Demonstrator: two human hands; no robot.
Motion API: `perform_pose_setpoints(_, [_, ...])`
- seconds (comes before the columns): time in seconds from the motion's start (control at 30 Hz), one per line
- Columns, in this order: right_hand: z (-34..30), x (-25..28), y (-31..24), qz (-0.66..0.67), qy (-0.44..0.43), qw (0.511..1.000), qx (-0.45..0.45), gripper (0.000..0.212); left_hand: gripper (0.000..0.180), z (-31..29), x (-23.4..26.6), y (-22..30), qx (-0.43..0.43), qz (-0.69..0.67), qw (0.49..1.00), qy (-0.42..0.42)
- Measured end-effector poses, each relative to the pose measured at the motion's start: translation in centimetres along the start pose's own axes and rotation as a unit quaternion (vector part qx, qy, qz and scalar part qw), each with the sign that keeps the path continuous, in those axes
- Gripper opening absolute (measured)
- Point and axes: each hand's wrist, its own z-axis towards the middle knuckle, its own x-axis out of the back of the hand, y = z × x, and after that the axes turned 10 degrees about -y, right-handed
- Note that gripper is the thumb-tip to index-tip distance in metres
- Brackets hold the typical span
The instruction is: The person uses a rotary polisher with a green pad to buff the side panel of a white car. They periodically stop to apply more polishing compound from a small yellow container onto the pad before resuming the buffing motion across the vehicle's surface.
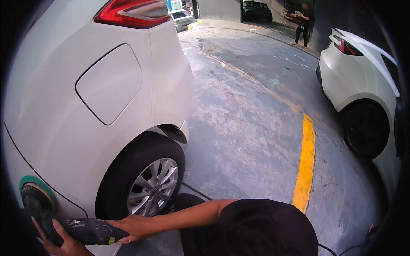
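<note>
Both of my hands are on a black car polisher at the lower left. Its green-rimmed round pad lies against the white car's side panel, ahead of the rear wheel. My left hand wraps the polisher near its head, partly cut off by the picture's dark rim. With my right hand I grip the rear end of the body, the arm reaching across from a black sleeve. A shut fuel flap sits above the wheel arch.
The rear wheel with silver spokes stands just beyond my right forearm. A black cable runs along the grey floor. A yellow line is painted to the right. Another white car stands farther right; a person stands behind it.
</note>
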Motion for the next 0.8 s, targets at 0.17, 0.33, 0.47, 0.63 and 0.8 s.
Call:
perform_pose_setpoints(0.17, [1.8, -2.9, 0.0, -0.063, -0.005, 0.998, -0.016, 0.090, 0.044, -0.6, 1.9, 0.3, 0.015, -0.070, 0.996, 0.045])
perform_pose_setpoints(0.33, [6.1, -4.3, -1.1, -0.127, -0.018, 0.992, 0.005, 0.087, 0.059, -0.7, 5.1, -4.1, 0.061, -0.067, 0.992, 0.092])
perform_pose_setpoints(0.47, [9.4, -7.3, -2.4, -0.121, -0.062, 0.990, 0.023, 0.086, 0.059, -1.7, 8.9, -8.3, 0.094, -0.042, 0.987, 0.126])
perform_pose_setpoints(0.63, [12.3, -7.9, -6.0, -0.162, -0.056, 0.983, 0.068, 0.083, 0.055, -0.2, 12.4, -11.8, 0.127, 0.010, 0.978, 0.168])
perform_pose_setpoints(0.8, [10.9, -5.3, -6.3, -0.199, -0.065, 0.976, 0.051, 0.083, 0.054, -0.9, 10.4, -9.5, 0.171, -0.025, 0.965, 0.195])
